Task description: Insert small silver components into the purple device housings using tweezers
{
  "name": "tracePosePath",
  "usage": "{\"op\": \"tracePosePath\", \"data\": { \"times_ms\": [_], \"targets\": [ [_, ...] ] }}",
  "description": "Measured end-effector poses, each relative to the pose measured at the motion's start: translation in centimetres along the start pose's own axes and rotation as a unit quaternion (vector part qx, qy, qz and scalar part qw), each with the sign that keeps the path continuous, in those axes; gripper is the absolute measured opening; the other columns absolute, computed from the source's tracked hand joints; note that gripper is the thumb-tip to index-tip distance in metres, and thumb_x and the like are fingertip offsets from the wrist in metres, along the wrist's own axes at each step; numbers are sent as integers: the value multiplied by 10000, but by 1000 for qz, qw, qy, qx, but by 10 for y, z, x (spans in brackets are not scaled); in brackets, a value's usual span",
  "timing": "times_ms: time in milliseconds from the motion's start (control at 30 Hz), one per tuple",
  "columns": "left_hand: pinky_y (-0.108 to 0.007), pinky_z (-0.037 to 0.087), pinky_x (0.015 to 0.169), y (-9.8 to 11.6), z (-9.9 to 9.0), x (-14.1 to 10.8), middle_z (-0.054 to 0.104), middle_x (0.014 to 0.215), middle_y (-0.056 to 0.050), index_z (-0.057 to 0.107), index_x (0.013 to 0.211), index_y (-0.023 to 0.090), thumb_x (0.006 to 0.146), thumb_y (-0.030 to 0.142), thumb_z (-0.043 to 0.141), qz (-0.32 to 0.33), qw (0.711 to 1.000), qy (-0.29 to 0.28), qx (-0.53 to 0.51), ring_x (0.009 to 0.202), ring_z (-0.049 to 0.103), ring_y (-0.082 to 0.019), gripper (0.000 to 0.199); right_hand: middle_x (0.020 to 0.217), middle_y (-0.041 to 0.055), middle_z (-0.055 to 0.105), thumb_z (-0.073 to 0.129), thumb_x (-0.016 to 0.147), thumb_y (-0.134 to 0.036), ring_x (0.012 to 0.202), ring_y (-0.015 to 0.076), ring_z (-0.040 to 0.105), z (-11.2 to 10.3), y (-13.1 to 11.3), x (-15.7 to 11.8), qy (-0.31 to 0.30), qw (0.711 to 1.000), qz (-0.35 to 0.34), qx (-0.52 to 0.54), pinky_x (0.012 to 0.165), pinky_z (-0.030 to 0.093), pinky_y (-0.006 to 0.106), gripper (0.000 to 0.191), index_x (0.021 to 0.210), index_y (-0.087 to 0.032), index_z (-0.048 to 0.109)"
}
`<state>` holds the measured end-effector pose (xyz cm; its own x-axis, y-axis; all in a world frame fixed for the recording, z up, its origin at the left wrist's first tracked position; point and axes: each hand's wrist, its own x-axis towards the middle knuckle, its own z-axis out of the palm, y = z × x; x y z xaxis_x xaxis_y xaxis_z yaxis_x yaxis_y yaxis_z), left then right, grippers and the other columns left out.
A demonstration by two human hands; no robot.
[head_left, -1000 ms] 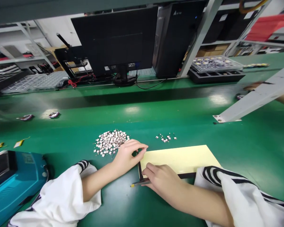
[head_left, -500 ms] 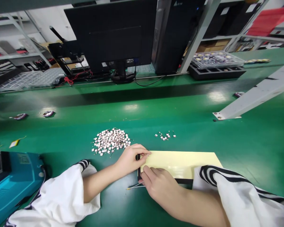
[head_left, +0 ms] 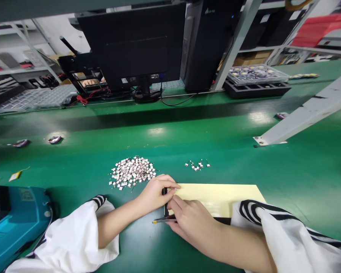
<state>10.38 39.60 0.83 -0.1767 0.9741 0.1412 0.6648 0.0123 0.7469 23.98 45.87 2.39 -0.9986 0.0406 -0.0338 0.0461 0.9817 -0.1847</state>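
Observation:
A pale yellow sheet [head_left: 224, 191] lies on a black board [head_left: 222, 220]. At its left end, my left hand [head_left: 156, 191] has thumb and forefinger closed over the upper corner. Something tiny and whitish shows by those fingertips, too small to name. My right hand [head_left: 194, 222] rests over the sheet's lower left part, its fingertips nearly meeting my left thumb. Slim metal tweezers [head_left: 163, 220] with a yellowish end stick out leftward from under its curled fingers. Past my left hand lies a pile of small white parts with dark leads [head_left: 133, 171]; several similar parts [head_left: 198, 165] lie apart to the right.
A teal machine [head_left: 25, 223] stands at left beside small yellow pouches [head_left: 15, 176]. The slanted white post [head_left: 307, 110] meets the green bench at right. Behind are a monitor [head_left: 130, 45], a black tower [head_left: 210, 45] and stacked trays [head_left: 255, 77]. Another person's hand [head_left: 90, 82] shows behind the frame.
My right fingertips have moved up closer to my left thumb, and the tweezers have turned to lie flatter. My left hand keeps its pinch at the corner. The view has shifted slightly.

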Motion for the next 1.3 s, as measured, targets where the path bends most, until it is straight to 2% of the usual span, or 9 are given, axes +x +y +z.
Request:
{"op": "tracePosePath", "data": {
  "times_ms": [200,300,533,600,667,800,1000,1133,1300],
  "targets": [
    [-256,469,668,-1,0,0,644,797,-33,661,828,183,712,83,520,1,1000,-4,6,742,577,-148,208,725,66,594,574,687,-136,561,193,582,15,-3,-4,59,996,-42,-44,436,429,290,88,773,-116,569],
    [-261,463,679,-1,0,0,644,801,-33,662,831,175,711,73,518,1,1000,-8,8,744,573,-149,213,700,59,591,562,681,-100,547,189,580,16,-4,-4,60,996,-40,-45,437,424,287,60,737,-122,567],
    [-266,458,690,-1,0,1,638,798,-44,660,843,156,714,74,532,-8,1000,-14,14,762,569,-156,199,824,65,608,577,713,-218,634,199,604,-3,2,3,-65,993,37,89,527,459,294,145,829,-133,565],
    [-268,458,692,-1,0,1,639,797,-46,660,842,155,704,74,546,-6,1000,-16,17,762,568,-159,196,818,59,609,579,714,-213,640,195,605,-5,3,4,-82,989,53,107,558,471,294,136,824,-135,568],
    [-268,457,687,-1,1,0,639,793,-44,661,838,160,705,83,551,-4,1000,-16,19,759,567,-159,188,837,69,609,578,721,-214,648,197,604,-4,2,3,-73,991,47,102,561,481,299,149,841,-127,570],
    [-264,453,681,-3,1,0,640,795,-37,661,833,170,719,100,545,-7,1000,-15,19,754,563,-155,177,906,117,601,583,731,-244,668,220,605,3,-1,1,-13,999,19,49,520,494,321,207,886,-107,576],
    [-253,442,693,-2,0,1,635,808,-37,662,850,162,724,106,541,-22,999,-23,14,765,560,-151,183,779,98,619,577,734,-185,607,212,598,3,-4,-1,12,1000,-16,11,490,480,313,103,793,-105,603],
    [-249,438,693,0,0,1,635,808,-39,661,849,155,732,114,537,-20,999,-23,11,768,560,-149,176,813,76,615,558,732,-163,638,196,592,-1,-2,-1,-6,997,12,78,531,455,294,76,791,-128,591],
    [-248,438,675,-4,1,1,634,795,-44,662,839,151,731,107,526,-10,1000,-16,14,751,562,-147,179,749,40,619,554,675,-135,633,186,572,0,6,3,-17,971,74,226,568,394,273,52,719,-149,578]
  ]
}}
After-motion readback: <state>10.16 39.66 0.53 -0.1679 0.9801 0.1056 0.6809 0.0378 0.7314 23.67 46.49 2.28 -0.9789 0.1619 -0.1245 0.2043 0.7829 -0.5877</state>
